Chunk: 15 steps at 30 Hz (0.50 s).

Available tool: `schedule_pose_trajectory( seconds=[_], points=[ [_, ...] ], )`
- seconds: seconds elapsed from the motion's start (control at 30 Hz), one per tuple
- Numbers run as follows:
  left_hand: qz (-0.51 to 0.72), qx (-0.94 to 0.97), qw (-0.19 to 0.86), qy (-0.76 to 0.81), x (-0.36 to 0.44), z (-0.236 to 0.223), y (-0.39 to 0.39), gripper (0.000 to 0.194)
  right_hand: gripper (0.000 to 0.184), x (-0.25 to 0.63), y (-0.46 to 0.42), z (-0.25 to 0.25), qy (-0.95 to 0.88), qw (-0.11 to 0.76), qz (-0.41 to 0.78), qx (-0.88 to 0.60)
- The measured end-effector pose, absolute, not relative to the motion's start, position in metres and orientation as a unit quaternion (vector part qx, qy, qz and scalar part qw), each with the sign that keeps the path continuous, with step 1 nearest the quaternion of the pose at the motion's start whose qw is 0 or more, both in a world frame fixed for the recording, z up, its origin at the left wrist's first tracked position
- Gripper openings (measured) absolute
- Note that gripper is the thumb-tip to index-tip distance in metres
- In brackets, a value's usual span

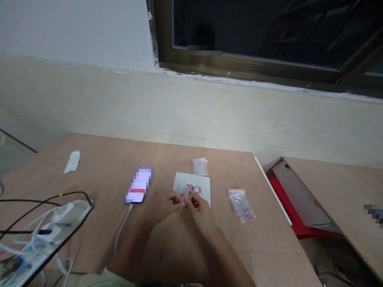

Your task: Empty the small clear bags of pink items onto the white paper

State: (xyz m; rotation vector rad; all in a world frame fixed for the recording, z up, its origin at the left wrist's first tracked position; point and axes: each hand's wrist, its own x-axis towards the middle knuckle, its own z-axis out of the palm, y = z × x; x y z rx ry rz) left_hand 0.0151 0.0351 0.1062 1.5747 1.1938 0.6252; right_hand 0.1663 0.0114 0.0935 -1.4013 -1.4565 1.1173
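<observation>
Together, the left hand (pixel 161 208) and right hand (pixel 200 211) meet at the fingertips above a white paper napkin (pixel 199 185) bearing pink pieces (pixel 194 188).
Both forearms (pixel 131 249) angle inward, wrists raised and fingers (pixel 176 196) curled into a pinch; whatever they grip is too small to tell. The napkin seems placed beneath them to catch small pieces. A clear zip bag (pixel 241 205) with pink contents lies to the right, a smaller clear bag (pixel 200 166) just beyond the napkin, and a phone (pixel 139 184) on a white cable (pixel 122 225) to the left, all on a plywood table (pixel 89 159).
</observation>
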Motion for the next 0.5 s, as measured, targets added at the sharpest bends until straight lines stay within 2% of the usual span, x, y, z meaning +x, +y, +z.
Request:
schedule_pose_trajectory(
  seconds=[0.23,0.37,0.5],
  points=[
    [0.277,0.6,0.548,0.513,0.012,0.097,0.046,0.023,0.031,0.167,0.029,0.099,-0.573,0.406,0.5,-0.506],
    [0.335,0.573,0.478,0.576,0.003,0.099,0.056,0.023,0.031,0.171,0.034,0.094,-0.56,0.413,0.463,-0.549],
    [0.282,0.632,0.486,0.534,0.001,0.105,0.058,0.024,0.031,0.173,0.036,0.093,-0.585,0.396,0.469,-0.53]
  ],
)
